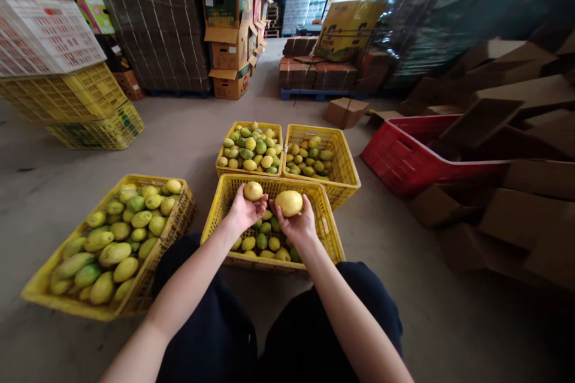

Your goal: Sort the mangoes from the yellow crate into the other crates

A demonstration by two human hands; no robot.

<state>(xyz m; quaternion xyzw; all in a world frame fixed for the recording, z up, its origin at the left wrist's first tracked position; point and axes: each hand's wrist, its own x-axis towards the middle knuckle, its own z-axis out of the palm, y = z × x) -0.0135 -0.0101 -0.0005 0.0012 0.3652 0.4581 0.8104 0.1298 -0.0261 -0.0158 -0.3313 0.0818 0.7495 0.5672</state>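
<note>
Person's left hand (246, 210) cradles small yellow fruit (253, 191), fingers loosely curled; right hand (300, 224) grips larger yellow fruit (288, 203) between thumb and fingers. Both fruits above front crate (324, 210), near its far edge. Fuller crate (178, 222) off its left edge, two crates (345, 158) beyond its far edge.

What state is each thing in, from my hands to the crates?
Left hand: holding small yellow fruit
Right hand: holding larger yellow fruit
Near crate: open, partly filled
Left crate: open, heaped with fruit
Back left crate: open, full
Back right crate: open, partly filled
Red crate: open
White crate: stacked on yellow crates
Stacked cartons: some flaps open
</note>
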